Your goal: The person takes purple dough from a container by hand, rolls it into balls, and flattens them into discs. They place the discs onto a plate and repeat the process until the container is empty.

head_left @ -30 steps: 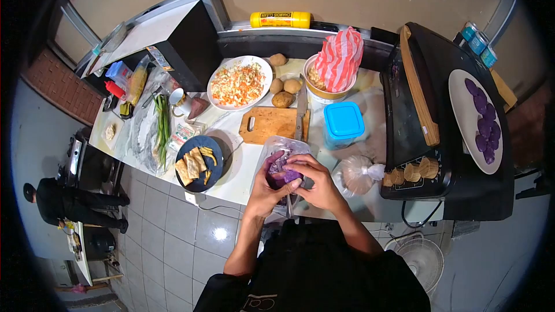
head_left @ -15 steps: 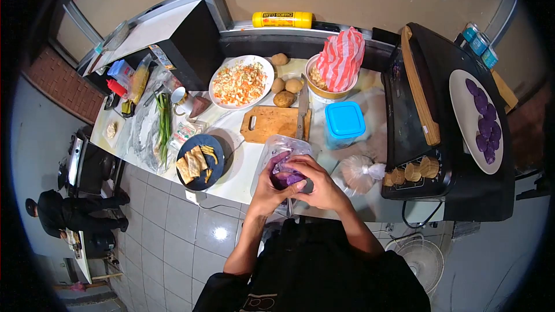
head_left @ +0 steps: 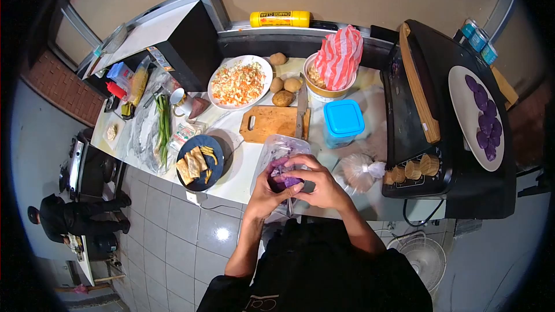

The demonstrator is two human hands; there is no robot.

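Note:
Purple dough (head_left: 292, 181) sits between my two hands, above a clear plastic container (head_left: 272, 149) with purple bits inside. My left hand (head_left: 267, 189) curls round its left side, and my right hand (head_left: 321, 184) wraps over it from the right. Both thumbs meet near its lower edge. Just beyond the container lies a wooden cutting board (head_left: 266, 124) with a knife (head_left: 301, 112) across its right end. To the right stands a tub with a blue lid (head_left: 344, 118), near a tied plastic bag (head_left: 357, 173).
A plate of fried pieces (head_left: 188, 180), a plate of shredded vegetables (head_left: 222, 101), potatoes (head_left: 282, 99) and a bowl (head_left: 324, 93) surround the board. Purple pieces lie on an oval plate (head_left: 471, 133) atop the black grill (head_left: 428, 190). Another person (head_left: 75, 216) stands far left.
My fingers have shifted slightly around the purple dough. The camera view has moved a little.

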